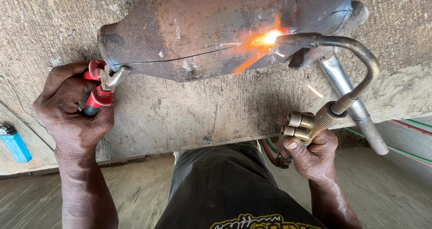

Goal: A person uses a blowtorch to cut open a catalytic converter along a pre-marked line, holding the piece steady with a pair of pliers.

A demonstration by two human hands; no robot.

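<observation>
Rusty muffler [216, 31] gripped by pliers [101, 85] in left hand [72, 105]; right hand [310, 152] clasps torch [333, 76].

Bare forearms, dark shirt with yellow print.

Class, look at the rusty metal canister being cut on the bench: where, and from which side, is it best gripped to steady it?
Grip the narrow neck end of the canister, coming from the left, as the red-handled pliers in the left hand do. The neck tapers to a rim the pliers can bite, and it lies far from the torch flame near the other end.
</observation>
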